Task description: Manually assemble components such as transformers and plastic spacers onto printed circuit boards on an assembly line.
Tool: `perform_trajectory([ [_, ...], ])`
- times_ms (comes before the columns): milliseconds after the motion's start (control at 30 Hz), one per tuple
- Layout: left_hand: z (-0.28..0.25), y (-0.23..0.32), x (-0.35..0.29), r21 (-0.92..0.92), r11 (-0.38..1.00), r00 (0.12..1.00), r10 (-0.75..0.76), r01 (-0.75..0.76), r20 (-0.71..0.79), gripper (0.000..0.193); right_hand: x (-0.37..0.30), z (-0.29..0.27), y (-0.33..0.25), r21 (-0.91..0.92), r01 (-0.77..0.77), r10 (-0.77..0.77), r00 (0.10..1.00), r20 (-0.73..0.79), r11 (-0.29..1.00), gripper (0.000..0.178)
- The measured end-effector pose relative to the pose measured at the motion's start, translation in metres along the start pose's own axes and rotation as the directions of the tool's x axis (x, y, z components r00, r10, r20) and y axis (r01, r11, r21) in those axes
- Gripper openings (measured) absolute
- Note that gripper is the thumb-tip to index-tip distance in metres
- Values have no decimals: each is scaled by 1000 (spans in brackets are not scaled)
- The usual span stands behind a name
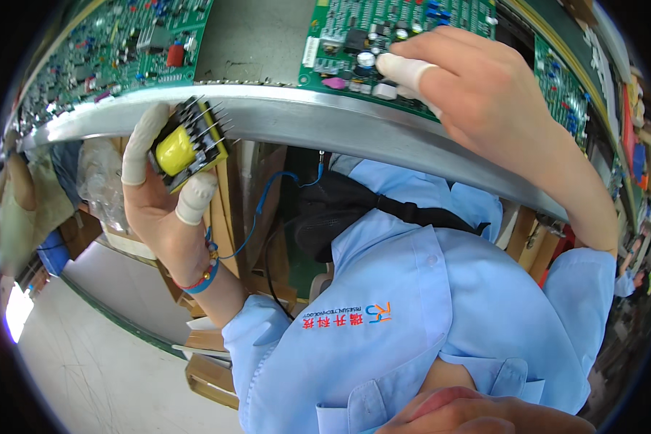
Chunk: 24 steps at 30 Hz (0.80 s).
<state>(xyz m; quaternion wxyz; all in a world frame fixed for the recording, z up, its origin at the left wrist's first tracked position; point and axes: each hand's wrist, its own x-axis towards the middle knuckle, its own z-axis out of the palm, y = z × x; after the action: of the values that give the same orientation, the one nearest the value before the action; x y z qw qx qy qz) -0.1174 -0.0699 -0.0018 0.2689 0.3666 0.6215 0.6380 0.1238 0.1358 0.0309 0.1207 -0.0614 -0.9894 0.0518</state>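
My left hand (154,210), with white finger cots on the thumb and index finger, grips a transformer (176,153) by its sides. It has yellow tape round the middle, a black bobbin and a row of bare metal pins facing up and right. My right hand (484,90) reaches over a green circuit board (311,75) crowded with parts. Its cotted fingertips come together beside a small round capacitor (366,59); whatever lies between them is hidden. A pink disc component (334,83) sits near the board's front edge.
A metal rail (267,108) runs along the front of the boards. More populated boards lie at left (108,61) and right (557,83). A blue cord (258,206) hangs from my left wrist. Below are cardboard boxes (206,380); a blurred person's arm (20,181) shows far left.
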Motion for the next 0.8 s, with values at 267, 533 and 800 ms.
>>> perform_trajectory([
  [267, 65, 41, 39, 44, 980, 962, 183, -196, 200, 84, -10, -43, 4, -8, -113, 111, 980, -163, 994, 29],
  [533, 134, 66, 68, 435, 381, 562, 345, -816, 752, 64, -76, -82, 21, 33, -405, 380, 823, -422, 914, 22],
  [800, 157, 71, 92, 548, 587, 571, -170, -596, 803, 91, -127, -59, 41, 394, -572, 694, 572, -437, 719, 23],
])
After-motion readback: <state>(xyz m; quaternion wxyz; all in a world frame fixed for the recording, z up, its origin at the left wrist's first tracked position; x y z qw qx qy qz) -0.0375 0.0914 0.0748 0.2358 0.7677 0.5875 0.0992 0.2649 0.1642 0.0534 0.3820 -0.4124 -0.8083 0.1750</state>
